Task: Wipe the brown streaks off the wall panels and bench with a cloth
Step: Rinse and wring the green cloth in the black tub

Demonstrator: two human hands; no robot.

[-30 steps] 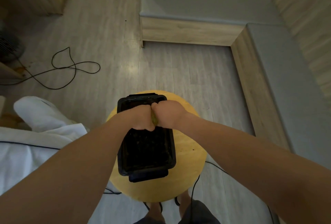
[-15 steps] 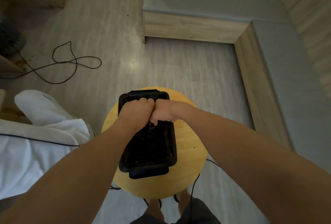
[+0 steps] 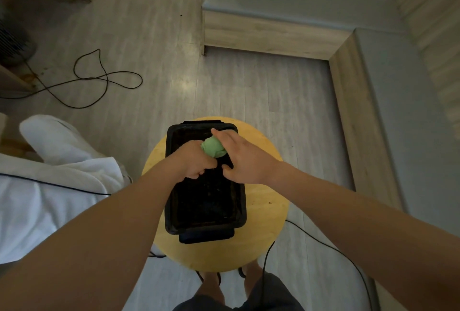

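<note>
- Head view: your left hand [image 3: 195, 162] is curled tight round the lower end of a green cloth [image 3: 213, 149], which is bunched into a ball. The free end sticks out past your knuckles on the far side.
- Your right hand [image 3: 246, 160] holds nothing. Its fingers are loose and spread, and it sits just beside the cloth on the right. The forefinger [image 3: 219, 134] reaches over the top of the ball and the thumb [image 3: 227, 168] points back toward your left fist. You cannot tell from here whether the forefinger touches the cloth.
- Both hands and the cloth are above the far half of a black tub [image 3: 170, 211]. The inside of the tub is too dark to make out.
- The tub stands on a round yellow stool [image 3: 265, 213], with its long side running away from you.
- Your feet [image 3: 211, 283] show below the near edge of the stool.
- The bench [image 3: 271, 34] runs along the far wall and turns down the right side. It has a grey seat pad on a pale wood front and is well apart from the stool.
- The wall panels [image 3: 429, 27] rise behind the bench at the upper right.
- A black cable [image 3: 99, 79] lies in loops on the floor [image 3: 154, 37] to the left.
- White fabric [image 3: 49, 193] is heaped at the left edge.
</note>
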